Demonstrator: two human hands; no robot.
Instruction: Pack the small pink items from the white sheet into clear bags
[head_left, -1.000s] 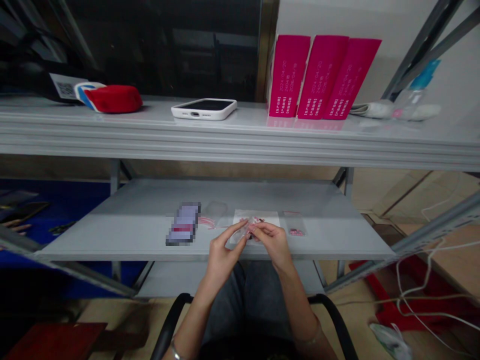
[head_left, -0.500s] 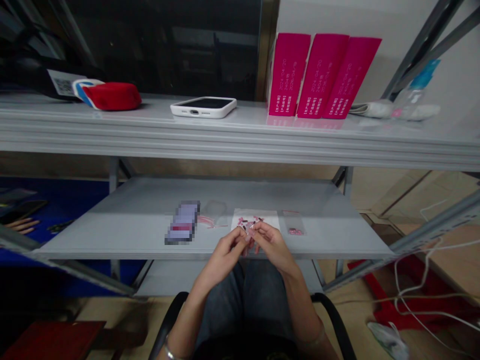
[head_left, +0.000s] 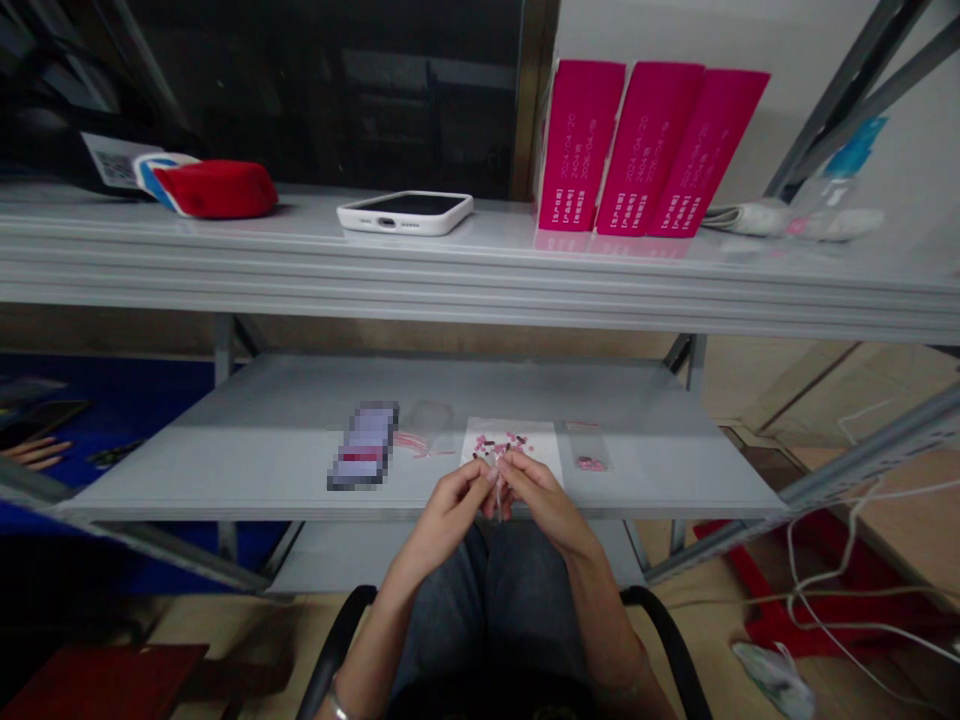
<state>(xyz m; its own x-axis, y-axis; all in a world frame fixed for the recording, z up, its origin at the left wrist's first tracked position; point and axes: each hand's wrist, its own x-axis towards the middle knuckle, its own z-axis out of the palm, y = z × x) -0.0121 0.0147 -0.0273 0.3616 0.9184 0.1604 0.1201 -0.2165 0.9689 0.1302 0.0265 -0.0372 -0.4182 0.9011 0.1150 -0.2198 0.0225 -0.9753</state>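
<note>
My left hand [head_left: 459, 497] and my right hand [head_left: 541, 497] meet at the shelf's front edge. Thumbs and fingertips of both are pinched on a small clear plastic bag [head_left: 499, 492], partly hidden by the fingers; what it contains is too small to tell. Just beyond the fingertips, pink and dark beads [head_left: 517, 441] lie scattered on a sheet of white paper [head_left: 541, 430]. To the right of the paper is a small zip bag [head_left: 593, 447] with pink beads at its bottom. On the left, several clear zip bags [head_left: 427, 428] with red-striped tops lie in a pile.
A phone with a blurred screen [head_left: 364, 446] lies left of the bags on the grey shelf [head_left: 247, 440]. The upper shelf [head_left: 300, 275] holds a white-cased phone [head_left: 405, 213], pink boxes [head_left: 581, 145], a red pouch [head_left: 221, 188] and a spray bottle [head_left: 844, 185]. Another person's hand [head_left: 37, 453] shows at far left.
Both hands have drawn slightly closer together at the fingertips, and the clear bag shows more plainly hanging between them. More of the beads are uncovered. The view has shifted slightly.
</note>
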